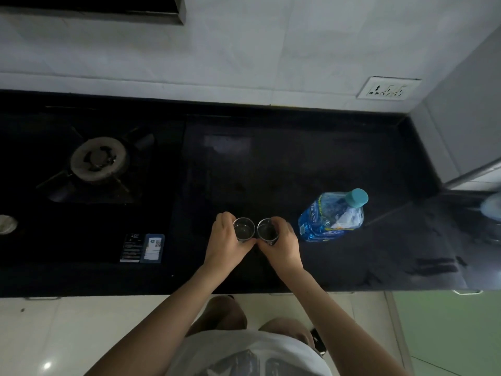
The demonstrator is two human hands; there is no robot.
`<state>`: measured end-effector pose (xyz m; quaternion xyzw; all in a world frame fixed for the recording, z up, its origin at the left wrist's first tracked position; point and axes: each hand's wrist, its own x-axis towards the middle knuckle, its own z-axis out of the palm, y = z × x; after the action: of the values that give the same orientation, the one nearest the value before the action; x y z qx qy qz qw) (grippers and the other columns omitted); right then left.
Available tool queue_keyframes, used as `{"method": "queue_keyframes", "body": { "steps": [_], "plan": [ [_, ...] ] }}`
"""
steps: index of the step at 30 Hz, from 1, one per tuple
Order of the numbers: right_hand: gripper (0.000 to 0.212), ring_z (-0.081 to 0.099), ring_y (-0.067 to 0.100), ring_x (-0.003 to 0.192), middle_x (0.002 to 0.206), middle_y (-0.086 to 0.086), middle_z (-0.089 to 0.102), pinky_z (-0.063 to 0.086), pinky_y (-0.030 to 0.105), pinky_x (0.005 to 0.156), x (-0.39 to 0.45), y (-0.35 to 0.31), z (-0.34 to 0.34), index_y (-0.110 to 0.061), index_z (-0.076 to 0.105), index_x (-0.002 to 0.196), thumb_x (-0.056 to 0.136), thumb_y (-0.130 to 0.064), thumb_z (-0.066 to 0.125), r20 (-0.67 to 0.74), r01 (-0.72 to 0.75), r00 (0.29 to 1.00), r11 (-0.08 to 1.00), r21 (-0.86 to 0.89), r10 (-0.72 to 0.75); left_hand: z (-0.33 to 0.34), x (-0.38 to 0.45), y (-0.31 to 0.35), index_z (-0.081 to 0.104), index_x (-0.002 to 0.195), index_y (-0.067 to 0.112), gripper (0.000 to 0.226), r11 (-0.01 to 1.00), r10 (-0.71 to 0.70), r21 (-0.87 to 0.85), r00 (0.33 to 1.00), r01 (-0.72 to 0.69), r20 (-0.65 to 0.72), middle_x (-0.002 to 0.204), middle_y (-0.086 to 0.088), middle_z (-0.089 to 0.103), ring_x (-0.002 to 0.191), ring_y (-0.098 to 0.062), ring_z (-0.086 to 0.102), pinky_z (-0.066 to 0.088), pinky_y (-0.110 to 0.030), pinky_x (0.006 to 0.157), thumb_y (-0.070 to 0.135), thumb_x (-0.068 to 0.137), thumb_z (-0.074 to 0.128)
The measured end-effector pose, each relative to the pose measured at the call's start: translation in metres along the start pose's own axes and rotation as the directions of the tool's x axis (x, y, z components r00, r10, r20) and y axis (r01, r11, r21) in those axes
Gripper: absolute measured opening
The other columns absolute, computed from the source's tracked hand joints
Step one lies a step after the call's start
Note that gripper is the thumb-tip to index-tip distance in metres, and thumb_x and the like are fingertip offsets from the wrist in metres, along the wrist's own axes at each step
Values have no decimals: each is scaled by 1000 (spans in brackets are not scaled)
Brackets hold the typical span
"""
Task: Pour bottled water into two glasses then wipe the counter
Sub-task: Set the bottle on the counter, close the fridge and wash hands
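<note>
Gripping glasses: left hand curls round one, right hand other, steadying pair side by side for pouring (bottle capped).

A gas burner sits at the far left, stickers near it, and a wall socket at the far right.

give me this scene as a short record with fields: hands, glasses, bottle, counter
left hand: grips left glass
right hand: grips right glass
glasses: upright, side by side on the counter
bottle: capped, upright, right of the glasses, untouched
stove: left of the glasses, no pot on the burner
</note>
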<state>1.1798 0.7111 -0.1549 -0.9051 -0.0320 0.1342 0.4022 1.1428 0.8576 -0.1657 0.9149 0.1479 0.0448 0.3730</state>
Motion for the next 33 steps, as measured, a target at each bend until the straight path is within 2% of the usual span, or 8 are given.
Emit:
{"method": "queue_keyframes", "body": {
  "steps": [5,8,12,15,18,22,27,33],
  "plan": [
    [56,53,13,110,123,3,55,42,22,93,1,2,0,-13,51,128,79,-18,77,17,13,1000,1000,-11,-13,1,0,0,43,92,16,56,1000,-13,2,1000,13,-1,96,2,45,82,-13,52,46,-20,67,27,60,88],
    [64,52,16,118,130,5,52,39,20,96,0,2,0,-14,45,136,80,-17,76,38,11,999,1000,-24,-11,1,-1,0,45,98,14,59,999,-17,28,1000,17,9,99,0,47,86,-15,54,52,-26,71,28,60,88],
    [74,47,17,127,140,6,47,35,21,101,-1,-3,-6,-15,38,144,81,-21,75,51,29,998,999,-37,-27,-6,-2,4,45,127,8,78,997,-22,76,997,16,71,121,-10,51,110,-23,52,51,-35,88,34,65,85],
    [70,46,17,129,141,5,47,34,20,101,-5,-11,-18,-14,40,144,84,-26,73,18,73,997,996,-49,-72,-23,-2,11,41,136,9,80,994,14,102,996,-23,84,130,-10,48,120,-24,47,48,-35,95,39,73,79],
    [58,47,17,128,137,4,51,40,26,105,-12,-22,-36,-13,44,141,89,-25,67,-14,181,983,980,-79,-182,-46,-2,28,44,135,11,59,990,83,106,994,-90,73,128,-6,52,117,-19,49,47,-31,94,39,86,64],
    [43,49,17,123,130,2,56,46,29,100,-26,-38,-65,-12,53,133,92,-25,63,-56,343,934,931,-125,-352,-74,-4,65,52,125,11,42,967,217,127,976,-219,31,119,-6,58,109,-19,53,48,-33,89,37,92,52],
    [36,54,19,116,122,5,60,47,30,97,-54,-46,-105,-8,58,126,92,-20,63,-121,469,864,869,-155,-488,-91,-23,118,57,117,8,38,913,358,222,933,-343,-31,109,-7,61,99,-21,56,50,-33,81,36,92,51],
    [37,54,15,113,120,2,61,48,27,93,-95,-13,-166,-11,58,123,93,-31,53,-266,505,796,838,-204,-544,-71,-61,178,57,117,10,41,853,487,215,873,-475,-4,109,-4,61,98,-19,55,49,-36,80,40,93,43]
  ]
}}
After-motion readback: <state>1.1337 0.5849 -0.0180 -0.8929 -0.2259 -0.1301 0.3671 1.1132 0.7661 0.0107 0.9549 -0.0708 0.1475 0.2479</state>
